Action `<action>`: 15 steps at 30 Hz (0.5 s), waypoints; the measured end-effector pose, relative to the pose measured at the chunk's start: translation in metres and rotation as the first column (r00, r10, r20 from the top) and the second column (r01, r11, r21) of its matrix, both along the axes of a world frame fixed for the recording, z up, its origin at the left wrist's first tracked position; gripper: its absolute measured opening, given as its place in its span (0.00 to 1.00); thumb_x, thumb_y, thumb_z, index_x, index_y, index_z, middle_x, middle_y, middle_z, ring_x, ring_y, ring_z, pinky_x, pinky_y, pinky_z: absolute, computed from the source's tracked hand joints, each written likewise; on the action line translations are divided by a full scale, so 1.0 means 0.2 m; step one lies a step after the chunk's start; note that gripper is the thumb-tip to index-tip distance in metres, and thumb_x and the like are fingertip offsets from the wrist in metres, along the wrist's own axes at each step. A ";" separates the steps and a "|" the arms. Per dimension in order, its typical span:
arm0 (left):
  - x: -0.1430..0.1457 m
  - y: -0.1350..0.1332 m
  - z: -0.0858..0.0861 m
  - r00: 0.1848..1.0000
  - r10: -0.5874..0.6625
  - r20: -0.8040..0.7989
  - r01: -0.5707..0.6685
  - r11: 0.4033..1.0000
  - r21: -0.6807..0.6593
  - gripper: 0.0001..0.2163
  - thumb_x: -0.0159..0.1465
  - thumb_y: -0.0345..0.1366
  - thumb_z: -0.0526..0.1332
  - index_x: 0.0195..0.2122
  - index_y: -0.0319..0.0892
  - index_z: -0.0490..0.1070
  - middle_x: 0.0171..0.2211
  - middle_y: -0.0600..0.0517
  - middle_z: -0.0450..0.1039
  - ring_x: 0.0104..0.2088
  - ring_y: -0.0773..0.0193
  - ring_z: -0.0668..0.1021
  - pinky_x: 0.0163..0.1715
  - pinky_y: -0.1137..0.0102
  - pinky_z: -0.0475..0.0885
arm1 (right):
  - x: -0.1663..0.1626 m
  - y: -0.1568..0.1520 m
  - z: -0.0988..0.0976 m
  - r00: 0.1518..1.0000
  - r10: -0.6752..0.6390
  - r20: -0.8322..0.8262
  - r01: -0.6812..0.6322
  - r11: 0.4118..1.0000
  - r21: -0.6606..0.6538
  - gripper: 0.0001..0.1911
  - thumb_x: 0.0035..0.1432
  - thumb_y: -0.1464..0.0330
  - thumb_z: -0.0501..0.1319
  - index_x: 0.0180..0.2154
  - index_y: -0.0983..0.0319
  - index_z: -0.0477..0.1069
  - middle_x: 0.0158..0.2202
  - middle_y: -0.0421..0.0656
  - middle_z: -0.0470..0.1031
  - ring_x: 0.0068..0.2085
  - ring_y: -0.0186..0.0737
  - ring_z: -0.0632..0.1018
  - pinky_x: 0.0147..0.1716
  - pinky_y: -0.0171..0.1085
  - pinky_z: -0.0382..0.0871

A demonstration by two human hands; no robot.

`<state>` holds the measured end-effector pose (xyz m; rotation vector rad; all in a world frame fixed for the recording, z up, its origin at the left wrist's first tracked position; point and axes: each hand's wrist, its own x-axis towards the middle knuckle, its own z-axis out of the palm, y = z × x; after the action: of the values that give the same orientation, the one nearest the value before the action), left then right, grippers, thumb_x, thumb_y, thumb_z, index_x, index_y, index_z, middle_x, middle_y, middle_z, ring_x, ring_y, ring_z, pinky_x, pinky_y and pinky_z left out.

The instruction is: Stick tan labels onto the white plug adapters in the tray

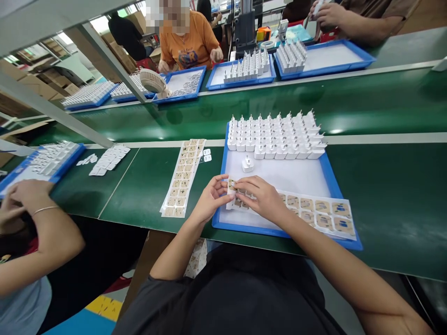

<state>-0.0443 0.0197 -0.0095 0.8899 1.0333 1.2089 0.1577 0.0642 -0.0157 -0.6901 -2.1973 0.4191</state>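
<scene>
Fingers (223, 182) of the left hand (209, 199) are being curled in around the near left corner of a sticker sheet (314, 211), with thumb and fingertips pinched on its edge. Over the same end of the sheet the right hand (261, 197) is being laid palm down, its fingers bent and pressed onto the stickers; whether a single sticker is being gripped cannot be told. The sheet is being carried by the near part of a blue tray (333, 184), stretching from the hands toward the tray's right edge. Just beyond the hands, one white plug (247, 164) is being left standing alone on the tray's white floor. Farther back on the tray, rows of white plugs (275, 135) are being kept packed together, prongs up. To the left of the tray, on the green surface (146, 186), a second sheet of tan stickers (183, 177) is being kept, with two small white pieces (206, 155) beside its far end. At the far left, another person's hand (26, 195) is being held near a second blue tray (66, 163). Across the belt, more blue trays of plugs (244, 70) are being tended by other people.
</scene>
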 end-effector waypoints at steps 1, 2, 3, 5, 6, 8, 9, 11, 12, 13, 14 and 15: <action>0.00 0.00 0.00 1.000 0.000 -0.012 0.000 1.000 0.008 0.31 0.51 0.34 0.79 0.55 0.44 0.70 0.40 0.52 0.76 0.40 0.65 0.80 0.43 0.70 0.75 | 0.00 0.00 0.00 1.000 0.012 -0.005 -0.012 1.000 -0.021 0.07 0.70 0.67 0.63 0.48 0.59 0.78 0.46 0.48 0.84 0.46 0.47 0.82 0.45 0.45 0.79; -0.01 0.00 -0.01 1.000 -0.002 -0.027 0.002 1.000 0.014 0.31 0.52 0.33 0.78 0.56 0.44 0.70 0.39 0.52 0.76 0.39 0.65 0.80 0.42 0.70 0.75 | 0.00 0.00 0.00 1.000 0.028 -0.014 -0.028 0.999 -0.047 0.07 0.70 0.66 0.64 0.47 0.58 0.79 0.46 0.47 0.84 0.45 0.47 0.82 0.45 0.45 0.79; -0.01 0.00 -0.01 0.999 -0.004 -0.044 0.005 1.000 0.018 0.31 0.53 0.33 0.78 0.56 0.43 0.69 0.39 0.52 0.76 0.38 0.65 0.79 0.41 0.71 0.75 | 0.01 0.00 0.01 0.999 0.043 -0.027 -0.045 0.996 -0.077 0.07 0.69 0.66 0.64 0.46 0.58 0.79 0.45 0.47 0.85 0.45 0.47 0.83 0.45 0.45 0.79; -0.02 0.00 -0.02 0.997 -0.005 -0.080 0.007 0.999 0.031 0.31 0.54 0.33 0.77 0.57 0.43 0.69 0.37 0.53 0.75 0.37 0.66 0.79 0.40 0.71 0.74 | 0.01 0.01 0.02 0.996 0.065 -0.054 -0.073 0.986 -0.152 0.05 0.68 0.67 0.65 0.45 0.59 0.80 0.43 0.46 0.85 0.45 0.46 0.83 0.46 0.44 0.78; -0.02 0.00 -0.02 0.995 -0.003 -0.098 0.007 0.999 0.042 0.30 0.54 0.33 0.76 0.57 0.43 0.69 0.36 0.54 0.74 0.37 0.66 0.79 0.40 0.71 0.74 | 0.01 0.01 0.03 0.996 0.069 -0.063 -0.081 0.977 -0.199 0.05 0.68 0.68 0.65 0.43 0.59 0.80 0.42 0.45 0.85 0.44 0.46 0.83 0.45 0.43 0.78; -0.02 -0.01 -0.01 0.992 0.002 -0.127 0.006 0.998 0.066 0.30 0.54 0.33 0.76 0.57 0.43 0.69 0.36 0.54 0.74 0.37 0.67 0.78 0.41 0.71 0.74 | 0.02 0.01 0.04 0.996 0.056 -0.071 -0.074 0.955 -0.289 0.04 0.67 0.70 0.65 0.41 0.59 0.80 0.40 0.44 0.85 0.42 0.44 0.83 0.43 0.41 0.77; -0.02 -0.01 -0.01 0.990 0.003 -0.138 0.007 0.997 0.073 0.30 0.55 0.33 0.76 0.57 0.43 0.69 0.36 0.54 0.74 0.37 0.67 0.78 0.42 0.71 0.74 | 0.02 0.02 0.05 0.996 0.050 -0.070 -0.069 0.945 -0.320 0.04 0.67 0.71 0.65 0.40 0.59 0.80 0.39 0.44 0.85 0.42 0.43 0.83 0.42 0.40 0.76; -0.01 -0.01 -0.01 0.988 0.004 -0.153 0.007 0.997 0.072 0.30 0.55 0.33 0.75 0.58 0.43 0.68 0.36 0.54 0.74 0.38 0.66 0.78 0.42 0.71 0.74 | 0.03 0.02 0.07 0.996 0.058 -0.064 -0.077 0.932 -0.354 0.04 0.67 0.70 0.65 0.40 0.59 0.80 0.40 0.44 0.84 0.42 0.43 0.82 0.43 0.40 0.76; -0.01 -0.01 0.00 0.988 0.006 -0.157 0.004 0.998 0.067 0.30 0.55 0.34 0.75 0.58 0.43 0.68 0.36 0.54 0.74 0.38 0.66 0.78 0.42 0.71 0.73 | 0.03 0.02 0.07 0.996 0.072 -0.062 -0.089 0.929 -0.358 0.04 0.67 0.69 0.65 0.40 0.59 0.80 0.41 0.45 0.84 0.43 0.43 0.82 0.44 0.41 0.76; -0.01 -0.01 0.00 0.987 0.010 -0.160 -0.001 0.998 0.061 0.30 0.55 0.34 0.75 0.58 0.43 0.68 0.37 0.54 0.74 0.38 0.66 0.78 0.42 0.71 0.73 | 0.03 0.02 0.07 0.994 0.088 -0.059 -0.103 0.928 -0.358 0.04 0.67 0.67 0.65 0.41 0.59 0.79 0.42 0.45 0.83 0.44 0.44 0.82 0.46 0.42 0.76; -0.01 -0.01 0.00 0.986 0.013 -0.165 -0.004 0.998 0.056 0.30 0.55 0.35 0.76 0.58 0.44 0.68 0.37 0.54 0.74 0.38 0.65 0.78 0.41 0.71 0.73 | 0.03 0.01 0.07 0.993 0.100 -0.056 -0.114 0.927 -0.358 0.05 0.67 0.66 0.64 0.41 0.59 0.79 0.43 0.46 0.83 0.45 0.45 0.82 0.47 0.43 0.76; -0.01 -0.01 0.00 0.985 0.015 -0.172 -0.006 0.999 0.053 0.31 0.54 0.36 0.76 0.58 0.44 0.68 0.37 0.53 0.73 0.38 0.65 0.78 0.41 0.71 0.73 | 0.03 0.01 0.08 0.993 0.104 -0.053 -0.116 0.927 -0.358 0.05 0.68 0.66 0.64 0.41 0.58 0.79 0.43 0.46 0.83 0.46 0.45 0.82 0.48 0.43 0.76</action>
<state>-0.0460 0.0177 -0.0100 1.0449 1.1500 1.1877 0.1639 0.0667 -0.0007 -0.7473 -2.1548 0.9027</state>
